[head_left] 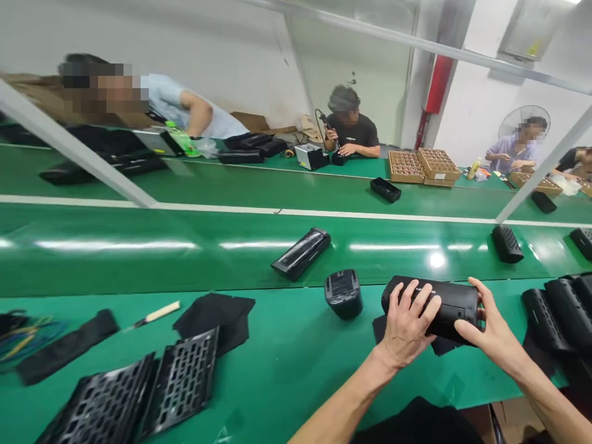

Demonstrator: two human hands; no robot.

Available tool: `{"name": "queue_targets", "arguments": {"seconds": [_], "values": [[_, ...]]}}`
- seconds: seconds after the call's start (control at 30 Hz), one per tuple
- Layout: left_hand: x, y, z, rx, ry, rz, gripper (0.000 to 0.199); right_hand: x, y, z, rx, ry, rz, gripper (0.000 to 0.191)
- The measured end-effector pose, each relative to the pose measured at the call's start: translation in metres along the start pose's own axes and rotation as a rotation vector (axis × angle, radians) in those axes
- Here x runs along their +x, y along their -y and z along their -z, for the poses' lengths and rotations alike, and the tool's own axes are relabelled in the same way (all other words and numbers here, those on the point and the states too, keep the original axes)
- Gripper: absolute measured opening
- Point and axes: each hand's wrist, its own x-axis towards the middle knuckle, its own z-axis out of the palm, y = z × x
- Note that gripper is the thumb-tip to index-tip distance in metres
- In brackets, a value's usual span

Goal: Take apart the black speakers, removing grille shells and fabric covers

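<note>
Bare hands are working at a green assembly line, the left hand (406, 327) gripping a black cylindrical speaker body (430, 302) across its top with fingers spread, while the right hand (493, 330) is wrapping around its right end. The speaker body is being held at the near side of the line, above a black sheet (386, 330).

Just left of the hands, an upright black cylinder (343, 295) is standing on end. Beyond it, a black unit in glossy film (300, 254) is lying on a green belt (139, 259). Further left on the near surface, two perforated black grilles (182, 382) are lying beside black fabric sheets (215, 320), a craft knife (157, 313), a long black strip (67, 345) and a bundle of coloured wires (28, 339). More black speaker bodies (562, 314) are crowding the near right.

Across the line, a co-worker in a black T-shirt (354, 131) is raising a corded hand tool (329, 123) beside stacked cardboard trays (437, 163). Further right, a co-worker in a lilac shirt (511, 154) is sitting in front of a standing fan (523, 120).
</note>
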Motion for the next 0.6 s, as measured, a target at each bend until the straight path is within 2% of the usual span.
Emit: {"name": "queue_targets", "arguments": {"seconds": [0.07, 0.1, 0.17, 0.23, 0.3, 0.33, 0.4, 0.5, 0.6], "values": [[-0.011, -0.003, 0.006, -0.067, 0.077, 0.035, 0.072, -0.002, -0.019, -0.004, 0.053, 0.015, -0.014, 0.100], [-0.019, -0.003, 0.011, -0.139, 0.099, 0.104, 0.077, -0.004, -0.031, -0.003, 0.098, 0.042, -0.011, 0.099], [-0.034, 0.002, 0.023, -0.370, 0.128, 0.366, 0.091, -0.014, -0.057, 0.004, 0.189, 0.081, 0.009, 0.099], [-0.048, 0.009, 0.034, -0.710, 0.175, 0.685, 0.101, -0.025, -0.080, 0.012, 0.237, 0.110, 0.027, 0.100], [-0.058, 0.010, 0.041, -1.049, 0.215, 0.898, 0.104, -0.036, -0.098, 0.016, 0.239, 0.135, 0.026, 0.103], [-0.062, 0.008, 0.042, -1.162, 0.217, 0.951, 0.105, -0.041, -0.104, 0.015, 0.238, 0.157, 0.019, 0.103], [-0.066, 0.000, 0.042, -1.231, 0.182, 1.011, 0.103, -0.049, -0.113, 0.011, 0.245, 0.184, -0.001, 0.095], [-0.068, -0.014, 0.041, -1.168, 0.155, 1.053, 0.094, -0.059, -0.120, 0.001, 0.246, 0.202, -0.035, 0.079], [-0.070, -0.021, 0.036, -1.109, 0.148, 1.099, 0.093, -0.061, -0.123, -0.005, 0.261, 0.140, -0.057, 0.076]]}}
